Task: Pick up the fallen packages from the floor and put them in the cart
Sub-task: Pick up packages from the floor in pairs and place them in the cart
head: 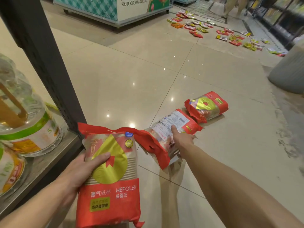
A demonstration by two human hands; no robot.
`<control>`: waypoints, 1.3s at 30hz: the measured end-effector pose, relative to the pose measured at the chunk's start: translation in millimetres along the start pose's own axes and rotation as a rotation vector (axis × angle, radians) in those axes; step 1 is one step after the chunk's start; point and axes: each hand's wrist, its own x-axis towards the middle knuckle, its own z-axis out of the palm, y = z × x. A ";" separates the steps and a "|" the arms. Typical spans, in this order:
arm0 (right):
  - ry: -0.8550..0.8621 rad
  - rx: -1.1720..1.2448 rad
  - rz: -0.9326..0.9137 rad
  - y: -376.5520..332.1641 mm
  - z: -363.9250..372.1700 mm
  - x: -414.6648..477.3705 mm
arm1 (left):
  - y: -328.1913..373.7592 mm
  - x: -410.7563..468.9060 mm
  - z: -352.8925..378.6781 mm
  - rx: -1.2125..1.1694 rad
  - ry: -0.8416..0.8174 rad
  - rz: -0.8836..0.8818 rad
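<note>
Left hand (82, 170) grips cup pack (111, 178) upright; right hand (182, 139), arm outstretched, grasps second pack (164, 126) just right of it.

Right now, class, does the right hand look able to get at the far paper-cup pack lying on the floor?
Probably not yet: the right hand holds the nearer pack, and the far pack lies beyond it. Bare floor leaves the way free.
</note>
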 end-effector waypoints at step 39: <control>-0.257 0.244 -0.286 -182.5 -442.8 -373.0 | 341.7 -354.1 171.0 -0.030 -0.041 0.044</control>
